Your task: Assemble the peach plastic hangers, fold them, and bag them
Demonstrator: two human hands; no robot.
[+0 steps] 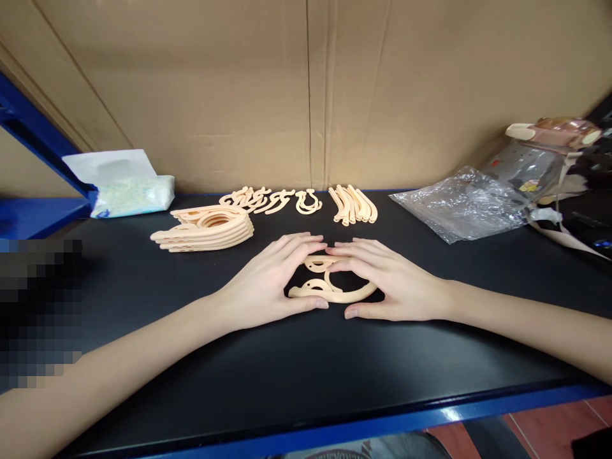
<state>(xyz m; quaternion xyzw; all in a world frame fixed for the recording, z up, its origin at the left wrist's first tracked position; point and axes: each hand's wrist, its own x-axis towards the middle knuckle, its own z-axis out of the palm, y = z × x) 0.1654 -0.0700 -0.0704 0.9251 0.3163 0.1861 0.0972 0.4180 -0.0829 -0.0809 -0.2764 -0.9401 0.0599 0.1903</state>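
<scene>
A beige, loop-shaped curved frame (pixel 351 295) lies on the black tabletop, with smaller curved pieces inside its outline. My left hand (pixel 280 277) holds its left end, thumb along the near edge and fingers over the far edge. From the right, my right hand (pixel 389 280) spans the rounded end in the same way, its index finger reaching over the inside. The fingertips of both hands almost meet at the far side. Part of the frame is hidden under the fingers. Behind my left hand sits a stack of similar beige frames (pixel 205 239).
Loose beige curved parts lie at the back: a branched pile (pixel 243 199), U-shaped pieces (pixel 308 203) and long curved strips (pixel 352 205). A tissue pack (pixel 134 194) is at back left. A clear plastic bag (pixel 466 204) and a bottle (pixel 530 162) stand right. Cardboard (pixel 239 95) walls the back.
</scene>
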